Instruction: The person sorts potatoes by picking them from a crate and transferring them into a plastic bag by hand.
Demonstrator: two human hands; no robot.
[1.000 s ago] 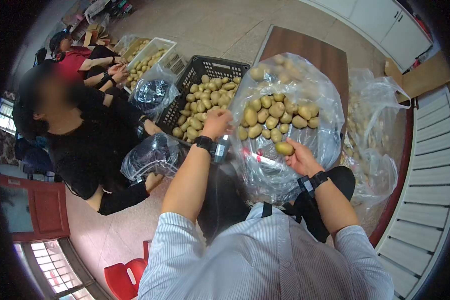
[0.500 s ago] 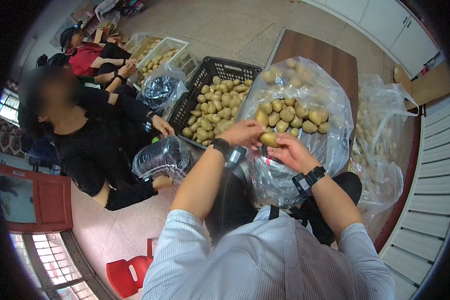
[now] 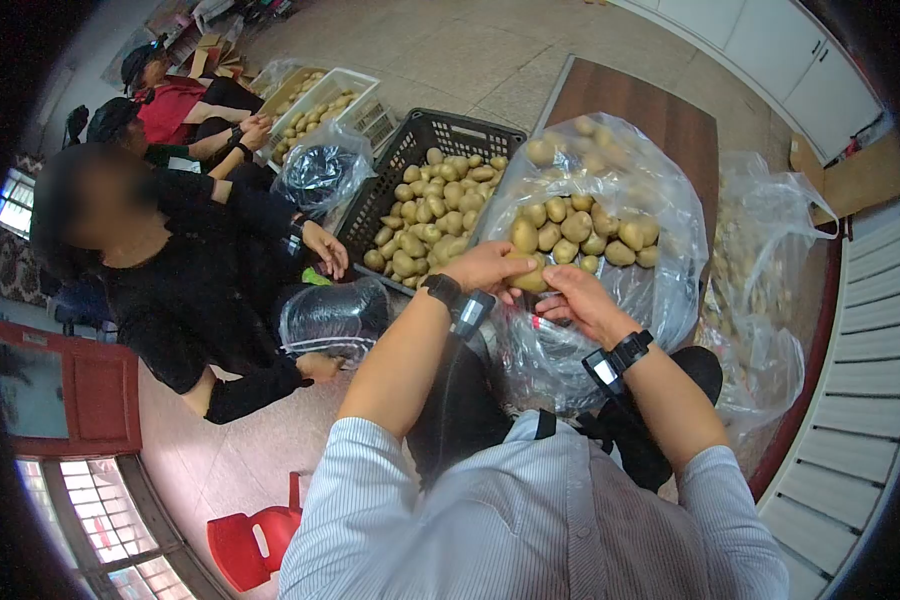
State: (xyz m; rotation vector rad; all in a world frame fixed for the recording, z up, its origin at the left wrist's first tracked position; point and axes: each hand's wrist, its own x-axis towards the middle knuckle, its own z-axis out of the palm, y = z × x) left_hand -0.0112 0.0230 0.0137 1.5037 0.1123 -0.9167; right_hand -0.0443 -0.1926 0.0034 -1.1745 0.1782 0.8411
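Observation:
Both of my hands hold one oval, yellow-brown potato (image 3: 530,277) in front of me. My left hand (image 3: 485,270) is closed on its left side, thumb across the top. My right hand (image 3: 580,298) pinches its right end between thumb and fingers. Just beyond them, a large clear plastic bag (image 3: 670,210) lies folded open with a layer of potatoes (image 3: 575,225) showing in its mouth. Part of that pile also shows through the plastic at the far side. The underside of the held potato is hidden.
To my left stands a black plastic crate (image 3: 360,220) full of potatoes. A co-worker in black (image 3: 210,260) sits beside it with a dark plastic-wrapped bundle (image 3: 335,315). A brown board (image 3: 630,90) lies beneath the bag. Another filled clear bag (image 3: 760,290) stands at right, a red chair (image 3: 255,545) behind left.
My left fingers have moved over the potato, which has turned and shifted slightly left. The co-worker's upper hand has lifted a little, and something bright green now shows below it.

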